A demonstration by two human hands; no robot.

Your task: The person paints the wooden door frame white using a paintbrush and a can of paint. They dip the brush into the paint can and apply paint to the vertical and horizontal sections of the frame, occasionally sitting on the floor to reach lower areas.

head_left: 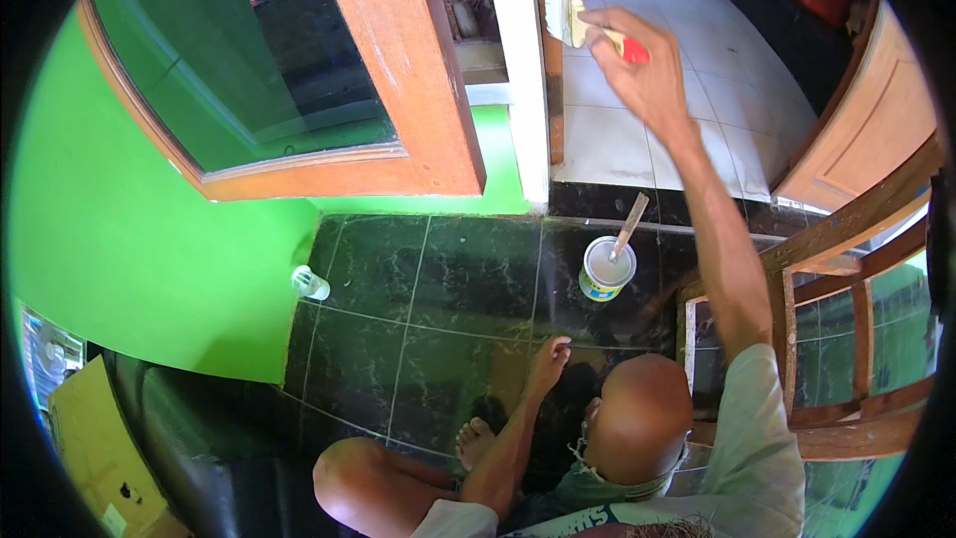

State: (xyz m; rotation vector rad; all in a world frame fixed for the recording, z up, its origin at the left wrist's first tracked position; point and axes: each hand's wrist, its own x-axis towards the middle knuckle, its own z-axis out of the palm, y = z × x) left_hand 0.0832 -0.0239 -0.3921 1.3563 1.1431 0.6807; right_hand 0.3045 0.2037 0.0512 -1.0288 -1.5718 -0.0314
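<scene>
My right hand (632,60), raised at the end of an outstretched arm, grips a flat paintbrush (566,20). The brush has white-coated bristles and a pale handle with a red end. Its bristles point left and lie over the brown door frame (554,100), beside a white post (526,90); whether they touch the wood I cannot tell. Near my bent knee, my left hand (552,361) hangs low over the dark floor, fingers curled in and nothing visible in them. Beyond it stands an open paint can (606,277) with whitish paint and a wooden stick (630,222) leaning inside.
An orange-brown framed window (438,90) juts out at upper left before a green wall (169,269). A clear plastic cup (311,283) lies by that wall. Wooden furniture (846,239) stands close on my right. Black tiles (438,269) meet white tiles (607,130) at the doorway.
</scene>
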